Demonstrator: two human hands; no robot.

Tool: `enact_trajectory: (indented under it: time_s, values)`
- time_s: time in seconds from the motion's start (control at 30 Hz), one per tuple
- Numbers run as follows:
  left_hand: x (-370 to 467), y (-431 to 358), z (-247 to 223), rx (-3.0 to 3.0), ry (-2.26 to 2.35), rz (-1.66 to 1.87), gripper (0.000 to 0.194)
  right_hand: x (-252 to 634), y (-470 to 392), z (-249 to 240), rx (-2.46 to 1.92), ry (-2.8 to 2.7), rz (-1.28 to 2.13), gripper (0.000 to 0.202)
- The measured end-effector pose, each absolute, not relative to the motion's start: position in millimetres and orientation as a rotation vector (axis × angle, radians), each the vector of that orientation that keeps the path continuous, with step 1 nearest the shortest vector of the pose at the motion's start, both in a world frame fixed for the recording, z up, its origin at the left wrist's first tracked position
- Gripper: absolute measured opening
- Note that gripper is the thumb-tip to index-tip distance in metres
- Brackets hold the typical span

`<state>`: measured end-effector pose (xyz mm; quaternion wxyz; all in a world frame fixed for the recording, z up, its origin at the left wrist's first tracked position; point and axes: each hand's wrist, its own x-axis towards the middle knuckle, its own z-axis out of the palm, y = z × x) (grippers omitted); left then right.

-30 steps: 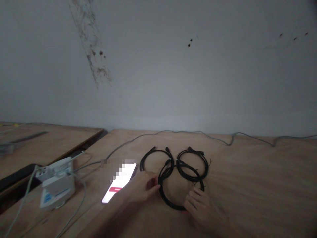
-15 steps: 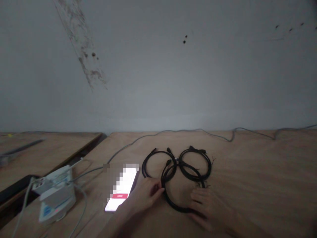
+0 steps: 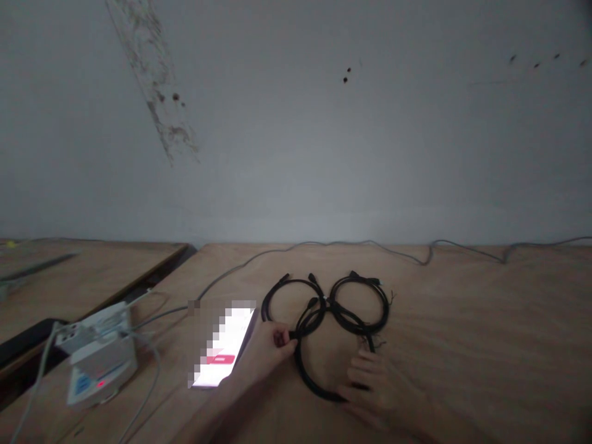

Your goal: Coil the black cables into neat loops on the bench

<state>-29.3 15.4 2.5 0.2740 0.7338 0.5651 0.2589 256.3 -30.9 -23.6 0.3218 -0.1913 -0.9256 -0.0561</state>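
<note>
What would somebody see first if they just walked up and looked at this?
The glowing phone shines brightest, lying on the wooden table near the left hand. Right beside it are black cable coils: the left hand pinches one loop, and the right hand rests flat on the nearest coil.

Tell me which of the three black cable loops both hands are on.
The near loop: left hand pinches it, right hand rests on it.
</note>
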Motion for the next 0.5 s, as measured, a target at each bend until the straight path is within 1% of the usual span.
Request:
enact_trajectory:
  time_s: [0.17, 0.27, 0.37, 0.5]
  values:
    - [-32, 15, 0, 1.973, 1.473, 0.708, 0.032, 252, -42, -23, -0.462, -2.405, -0.046, 0.018]
    - [-34, 15, -1, 1.976, 1.427, 0.700, 0.032, 257, -39, -17, -0.504, -2.274, -0.067, 0.014]
    - [-37, 15, 0, 1.988, 1.383, 0.677, 0.034, 269, -25, -15, -0.726, -2.118, -0.135, 0.018]
    - [-38, 13, 6, 1.987, 1.356, 0.654, 0.037, 285, -2, -19, -1.116, -2.039, 0.005, 0.030]
